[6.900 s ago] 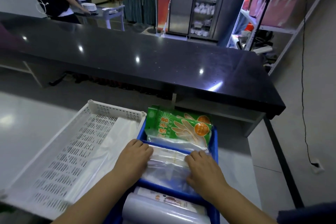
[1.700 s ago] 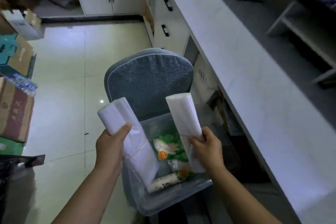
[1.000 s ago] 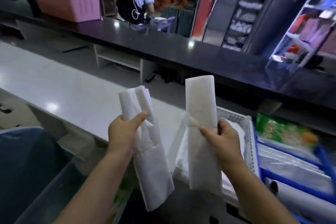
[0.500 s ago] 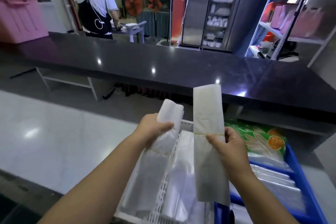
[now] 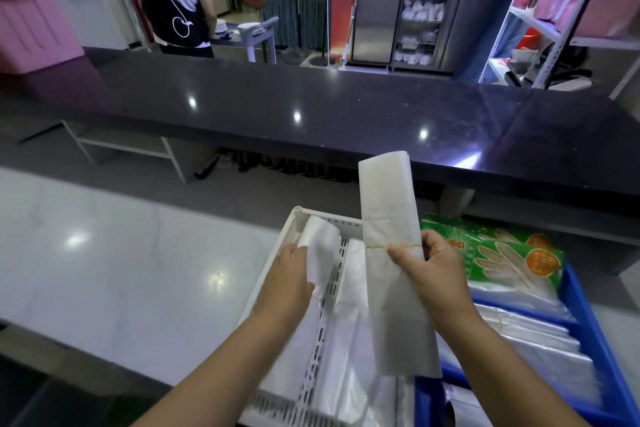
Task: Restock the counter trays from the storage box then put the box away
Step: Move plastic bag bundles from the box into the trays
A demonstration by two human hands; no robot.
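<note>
My left grip [image 5: 291, 274] lies on one bag bundle [image 5: 320, 243] in the white tray's [image 5: 332, 218] far left corner; clasped or loosed, I cannot tell. My right grip [image 5: 429, 274] clasps a banded bag bundle [image 5: 388, 204] upright above the trays, not yet placed. The storage box, unseen, awaits stowing.
</note>
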